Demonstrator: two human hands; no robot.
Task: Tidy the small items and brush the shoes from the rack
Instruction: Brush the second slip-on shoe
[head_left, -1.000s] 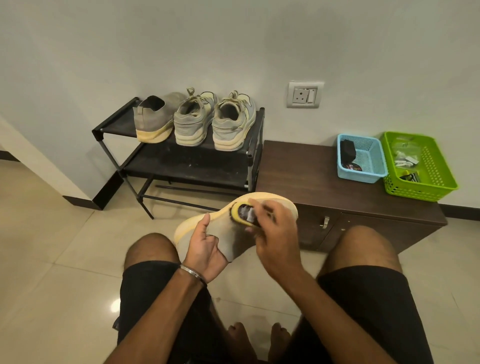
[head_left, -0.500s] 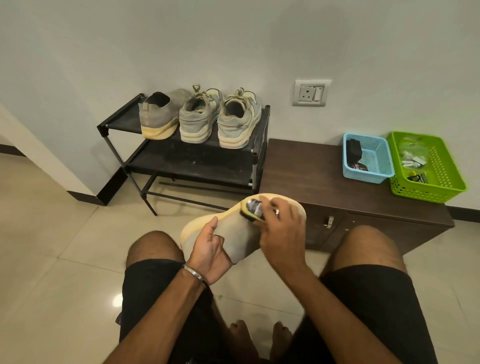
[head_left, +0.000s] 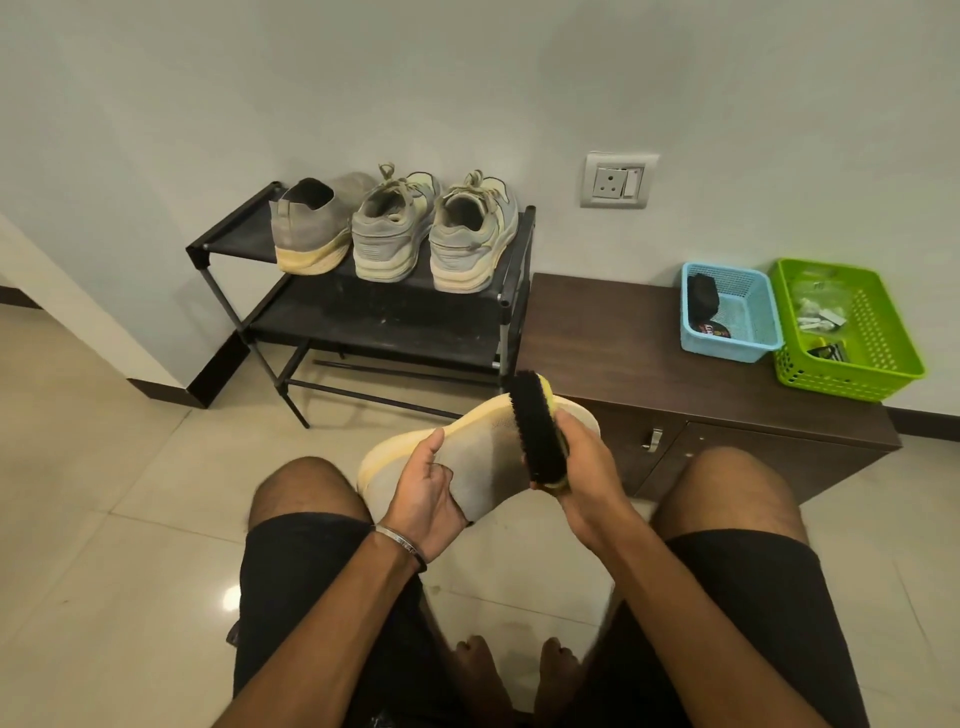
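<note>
Fingers of the right hand (head_left: 582, 462) clench the brush (head_left: 537, 428), now rolled bristles-up and lifted off the fabric, where half a second earlier the bristles faced the grey shoe (head_left: 478, 457). The left hand (head_left: 426, 488) grips that shoe at its heel end, above the knees. This suggests a pause between strokes; three shoes wait on the rack (head_left: 363, 312).

left hand (head_left: 428, 488): we curl fingers and thumb round the grey shoe (head_left: 485, 467) | right hand (head_left: 584, 483): we grip the black-bristled brush (head_left: 535, 428), bristles facing us | forearms converge between bare knees
</note>
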